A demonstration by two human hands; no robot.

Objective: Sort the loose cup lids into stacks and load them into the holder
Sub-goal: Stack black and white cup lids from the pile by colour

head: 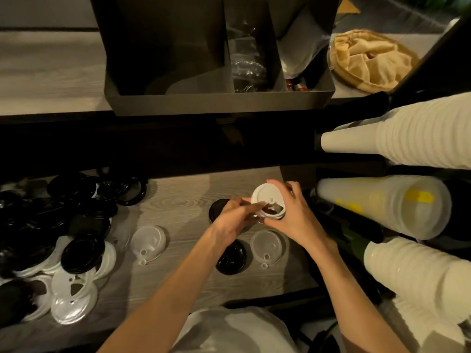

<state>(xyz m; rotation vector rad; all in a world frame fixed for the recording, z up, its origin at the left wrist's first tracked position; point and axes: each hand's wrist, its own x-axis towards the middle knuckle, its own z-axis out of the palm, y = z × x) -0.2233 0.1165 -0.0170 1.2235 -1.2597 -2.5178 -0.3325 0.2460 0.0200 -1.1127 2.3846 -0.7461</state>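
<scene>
While tilted above the counter (pixel 178 200), white lid (pixel 266 197) is gripped by right hand (pixel 295 215); left hand (pixel 234 220) fingers (pixel 256 207) pinch its lower rim.

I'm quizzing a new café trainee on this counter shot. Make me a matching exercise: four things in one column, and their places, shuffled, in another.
Things:
1. white lid
2. black lid
3. pile of mixed lids
4. black holder

Places:
A. on the upper shelf
B. gripped in the right hand
C. heaped at the counter's left
D. flat on the counter under the left forearm

Pairs: 1-B, 2-D, 3-C, 4-A
</scene>
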